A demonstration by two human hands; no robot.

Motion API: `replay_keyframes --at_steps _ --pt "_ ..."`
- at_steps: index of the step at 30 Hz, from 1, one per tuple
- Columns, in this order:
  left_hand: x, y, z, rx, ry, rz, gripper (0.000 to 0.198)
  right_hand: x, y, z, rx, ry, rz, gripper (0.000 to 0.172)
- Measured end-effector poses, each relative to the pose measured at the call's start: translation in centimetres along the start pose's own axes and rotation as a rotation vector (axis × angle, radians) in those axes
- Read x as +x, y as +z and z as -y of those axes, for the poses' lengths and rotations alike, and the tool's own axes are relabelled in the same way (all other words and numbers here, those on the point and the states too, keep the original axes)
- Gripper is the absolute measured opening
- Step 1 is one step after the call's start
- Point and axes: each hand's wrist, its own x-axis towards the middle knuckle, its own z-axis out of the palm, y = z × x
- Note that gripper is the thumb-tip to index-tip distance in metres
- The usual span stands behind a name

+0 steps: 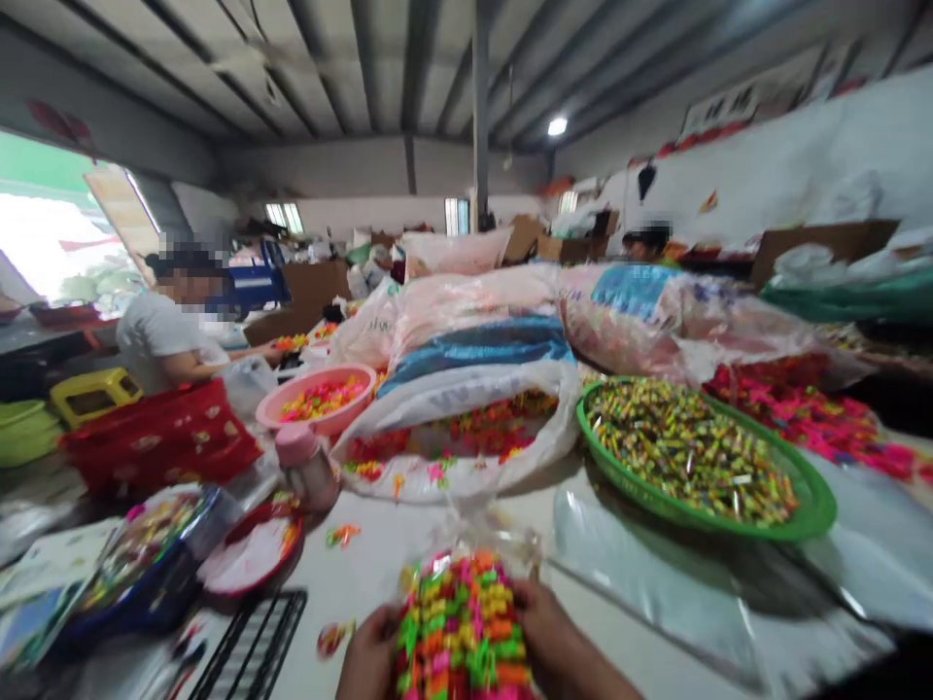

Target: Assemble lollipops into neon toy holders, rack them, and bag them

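A clear plastic bag (463, 627) packed with rows of small bright plastic pieces, in green, orange, pink and yellow, is held low in the middle of the view. On its left side my left hand (375, 647) is closed round the edge. My right hand (543, 622) grips the opposite side, its fingers partly hidden by the bag. The loose clear top of the bag points away from me over the white table (364, 564). What the single pieces are is too blurred to tell.
Ahead lies an open white sack (459, 476) with colourful pieces. A green basin (816, 510) of small shiny wrapped pieces stands right, beside flat clear bags (641, 554). Left are a pink basin (273, 413), a pink-lidded jar (310, 472) and a black rack (252, 647). A co-worker (164, 331) sits farther left.
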Motion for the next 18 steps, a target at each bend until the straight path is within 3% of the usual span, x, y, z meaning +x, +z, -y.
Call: replay_keyframes --at_steps 1,2,4,8,10,13,18 --pt "-0.9 -0.6 0.8 -0.003 -0.052 0.022 0.025 -0.4 -0.4 -0.6 0.010 0.040 -0.009 0.020" --pt "-1.5 -1.1 1.3 -0.084 -0.081 0.117 0.025 -0.6 -0.9 -1.0 -0.039 0.043 -0.041 0.020" --pt "-2.1 -2.0 1.8 -0.180 -0.092 0.186 0.022 -0.4 -2.0 -1.7 -0.228 -0.015 -0.169 0.017" --pt "-1.1 -3.1 1.7 0.163 0.088 0.087 0.020 0.6 -2.9 -2.4 -0.380 -0.073 -0.299 0.024" --pt "-0.4 -3.3 1.5 0.292 0.233 0.022 0.033 0.9 -2.7 -2.2 -0.316 -0.098 -0.278 0.035" --pt "0.4 -3.3 1.2 0.395 0.418 -0.038 0.043 1.4 -2.4 -1.9 -0.203 -0.121 -0.214 0.025" --pt "1.4 -3.2 0.3 0.494 0.543 -0.009 0.022 2.5 -2.3 -1.7 -0.080 -0.037 -0.268 0.029"
